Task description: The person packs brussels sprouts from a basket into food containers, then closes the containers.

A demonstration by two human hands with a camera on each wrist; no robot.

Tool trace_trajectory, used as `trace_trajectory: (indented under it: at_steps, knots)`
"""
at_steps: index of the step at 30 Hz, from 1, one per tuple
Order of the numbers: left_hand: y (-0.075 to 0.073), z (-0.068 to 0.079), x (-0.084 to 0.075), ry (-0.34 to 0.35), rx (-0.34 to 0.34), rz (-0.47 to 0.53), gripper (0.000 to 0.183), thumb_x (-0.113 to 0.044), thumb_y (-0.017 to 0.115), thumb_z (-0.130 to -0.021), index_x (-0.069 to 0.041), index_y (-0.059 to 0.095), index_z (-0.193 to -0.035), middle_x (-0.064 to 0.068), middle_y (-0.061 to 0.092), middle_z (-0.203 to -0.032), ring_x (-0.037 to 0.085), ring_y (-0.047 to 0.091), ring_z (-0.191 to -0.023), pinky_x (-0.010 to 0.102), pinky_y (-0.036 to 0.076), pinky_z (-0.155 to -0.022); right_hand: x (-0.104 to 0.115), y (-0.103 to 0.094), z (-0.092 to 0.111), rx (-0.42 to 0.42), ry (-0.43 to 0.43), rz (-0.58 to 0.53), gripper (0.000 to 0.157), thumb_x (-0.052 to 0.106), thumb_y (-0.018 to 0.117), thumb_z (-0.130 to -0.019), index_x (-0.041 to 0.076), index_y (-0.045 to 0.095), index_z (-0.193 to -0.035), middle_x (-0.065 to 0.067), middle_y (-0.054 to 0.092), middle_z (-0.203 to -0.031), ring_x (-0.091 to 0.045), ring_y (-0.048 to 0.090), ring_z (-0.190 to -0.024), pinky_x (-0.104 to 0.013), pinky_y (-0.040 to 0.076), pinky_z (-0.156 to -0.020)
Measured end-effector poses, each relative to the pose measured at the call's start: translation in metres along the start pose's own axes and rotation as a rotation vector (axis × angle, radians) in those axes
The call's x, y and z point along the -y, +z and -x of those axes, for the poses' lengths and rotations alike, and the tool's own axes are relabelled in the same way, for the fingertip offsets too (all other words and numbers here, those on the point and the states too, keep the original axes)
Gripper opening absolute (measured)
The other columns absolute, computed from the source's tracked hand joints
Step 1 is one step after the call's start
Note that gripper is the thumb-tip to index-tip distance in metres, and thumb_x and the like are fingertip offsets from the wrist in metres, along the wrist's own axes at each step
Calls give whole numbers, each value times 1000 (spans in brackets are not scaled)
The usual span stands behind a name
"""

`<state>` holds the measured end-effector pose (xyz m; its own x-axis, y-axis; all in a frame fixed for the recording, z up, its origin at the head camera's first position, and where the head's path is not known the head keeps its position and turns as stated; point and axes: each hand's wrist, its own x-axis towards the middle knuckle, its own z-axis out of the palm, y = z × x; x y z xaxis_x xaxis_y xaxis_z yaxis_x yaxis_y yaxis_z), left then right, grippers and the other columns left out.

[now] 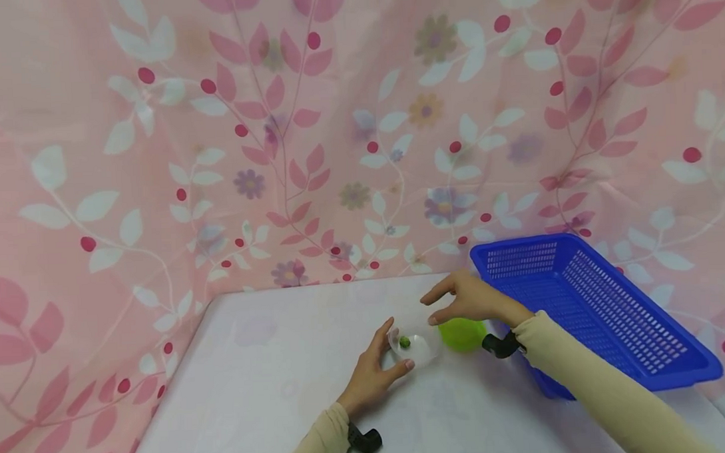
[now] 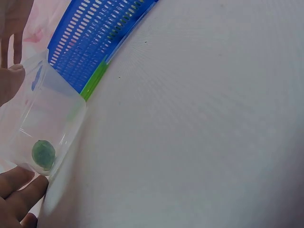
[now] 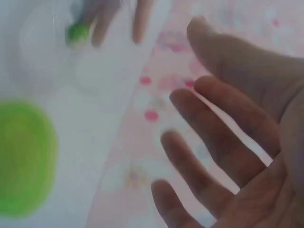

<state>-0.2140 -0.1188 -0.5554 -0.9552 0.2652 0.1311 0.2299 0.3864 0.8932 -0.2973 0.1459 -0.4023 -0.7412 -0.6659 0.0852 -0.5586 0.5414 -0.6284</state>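
A clear plastic container stands on the white table, with a small round green item lying inside it. My left hand holds the container from its left side, thumb on the near side and fingers on the far side. In the left wrist view the green item shows through the container wall. My right hand hovers up and to the right of the container, thumb and fingers spread apart with nothing between them. Beneath it sits a bright green bowl, partly hidden by that hand in the head view.
A large blue perforated basket occupies the right side of the table, just beyond the green bowl. A pink floral cloth hangs behind the table's back edge. White covering spreads over the tabletop.
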Motion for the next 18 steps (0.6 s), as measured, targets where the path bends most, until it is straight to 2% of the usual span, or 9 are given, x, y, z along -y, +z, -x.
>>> trace_trajectory:
  at_steps: [2,4,9,11,12,15,18]
  knots:
    - [0,0,0,2,-2,-3,91,-44,77,-98,-27,24,-170,12,49,-164,34,47,-152,66,31,-124,-6,-15,8,8,10,-30,35,30,88,-89,14,82,-119,-4,81,-119,-35,71,-122,-64,51,-107]
    - [1,0,0,0,-1,1,91,-44,77,-97,-26,24,-170,11,48,-165,34,47,-152,65,31,-124,-12,-29,16,-7,38,-44,34,31,87,-90,15,82,-120,-4,81,-119,-32,73,-119,-60,53,-105]
    - [2,2,0,-5,7,7,92,-43,78,-97,-27,24,-170,12,46,-166,34,47,-152,64,31,-124,-32,-55,39,-38,126,-93,37,32,86,-91,15,81,-124,-5,80,-120,-25,76,-113,-34,62,-93]
    - [1,2,0,0,7,9,92,-43,77,-97,-28,23,-170,13,45,-166,34,47,-152,64,31,-124,-41,-63,47,-48,165,-107,39,32,86,-91,14,80,-125,-6,80,-121,-25,76,-113,-30,62,-92]
    - [1,2,0,2,4,8,91,-43,77,-98,-30,23,-170,13,45,-166,34,47,-152,65,31,-124,-46,-67,51,-54,182,-109,39,33,85,-92,14,79,-126,-6,80,-122,-25,75,-114,-30,61,-92]
    - [0,1,-1,2,-1,9,89,-44,77,-98,-36,23,-169,13,45,-167,35,47,-152,66,30,-124,-62,-74,63,-64,229,-120,40,33,81,-96,13,77,-130,-7,79,-124,-27,73,-119,-40,60,-99]
    - [0,0,-2,0,0,5,89,-44,78,-97,-37,24,-168,12,45,-167,34,47,-152,66,30,-124,-81,-78,75,-61,280,-153,41,32,78,-99,11,75,-134,-9,78,-127,-28,72,-122,-49,56,-105]
